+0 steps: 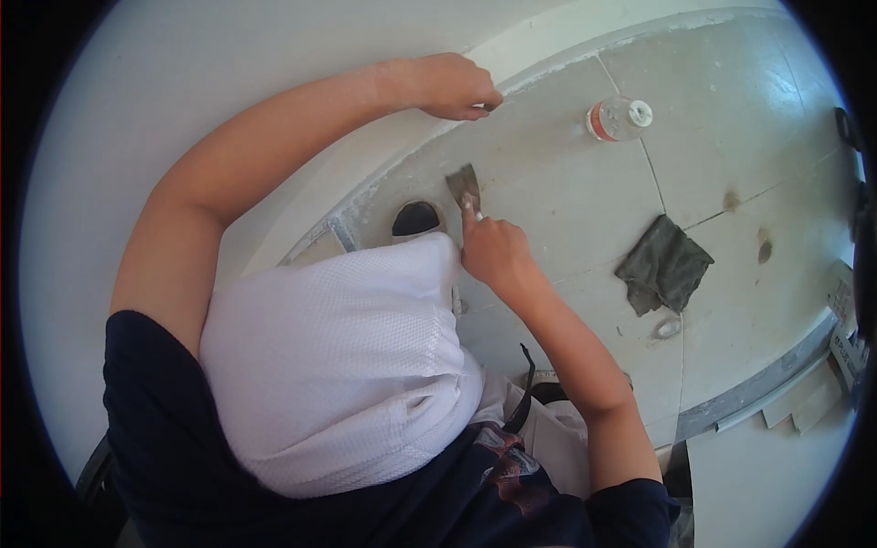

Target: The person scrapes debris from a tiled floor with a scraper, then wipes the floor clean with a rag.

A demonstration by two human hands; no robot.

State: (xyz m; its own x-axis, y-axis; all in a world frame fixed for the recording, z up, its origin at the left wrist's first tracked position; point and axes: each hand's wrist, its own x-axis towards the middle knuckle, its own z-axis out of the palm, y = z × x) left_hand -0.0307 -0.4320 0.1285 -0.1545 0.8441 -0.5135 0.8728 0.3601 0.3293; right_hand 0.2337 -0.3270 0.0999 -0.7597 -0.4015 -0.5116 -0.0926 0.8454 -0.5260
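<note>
My right hand [496, 249] grips a scraper [463, 184], with the index finger stretched along it toward the wide, stained blade. The blade is over the tiled floor, in front of my shoe [417, 219]. Beyond it, my left hand [459, 88] is held by the foot of the wall, fingers curled in. What lies inside those fingers, if anything, is hidden. A clear plastic bottle [618, 119] with a red label and white cap is to the right of my left hand. To the right of my right hand lies a crumpled dark grey cloth [664, 265].
A small whitish ring-shaped thing [669, 327] lies just below the cloth. Pale wall [265, 64] runs along the left, meeting the floor at a rough edge. Pale strips and panels [804, 402] are at the lower right. White fabric [338, 338] covers my lap.
</note>
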